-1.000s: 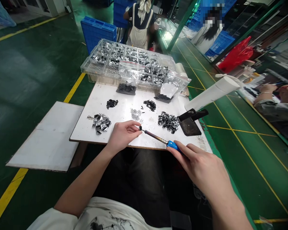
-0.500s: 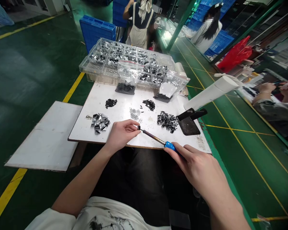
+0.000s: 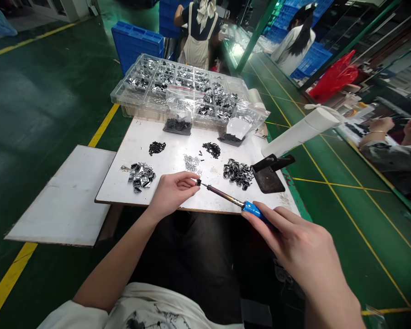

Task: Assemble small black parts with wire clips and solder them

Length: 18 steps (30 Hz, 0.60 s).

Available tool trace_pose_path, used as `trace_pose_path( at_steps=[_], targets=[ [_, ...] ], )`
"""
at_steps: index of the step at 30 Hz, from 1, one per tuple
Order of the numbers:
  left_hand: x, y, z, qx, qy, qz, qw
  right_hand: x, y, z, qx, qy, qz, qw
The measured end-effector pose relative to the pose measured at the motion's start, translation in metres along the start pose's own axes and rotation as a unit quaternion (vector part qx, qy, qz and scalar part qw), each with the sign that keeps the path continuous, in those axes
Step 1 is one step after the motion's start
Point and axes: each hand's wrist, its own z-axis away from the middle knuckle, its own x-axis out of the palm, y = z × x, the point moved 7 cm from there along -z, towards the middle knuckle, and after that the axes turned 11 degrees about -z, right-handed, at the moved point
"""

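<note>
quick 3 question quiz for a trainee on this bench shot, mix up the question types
1. True or false: the right hand holds the blue-handled tool.
2. What does the tool's tip meet? A) a small black part pinched in the left hand B) the clear compartment tray C) the dark metal scoop
3. Fill in: the two plastic bags of black parts stand at the table's ____ edge, against the tray.

Key: 1 true; 2 A; 3 far
</note>
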Motion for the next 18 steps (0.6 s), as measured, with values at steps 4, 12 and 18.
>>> trace_pose_path(
  at_steps=[4,12,18],
  targets=[
    [0.000,0.000,0.001,0.002,-0.003,0.002,1.000,0.005,-0.004,-0.002,-0.012,-0.007,0.001,1.000],
    [0.001,0.001,0.001,0.008,-0.004,-0.001,1.000,0.012,-0.004,-0.004,-0.012,-0.013,0.013,1.000],
    [0.001,0.001,0.000,0.012,-0.004,-0.008,1.000,0.014,-0.004,-0.005,-0.015,-0.008,0.013,1.000]
  ],
)
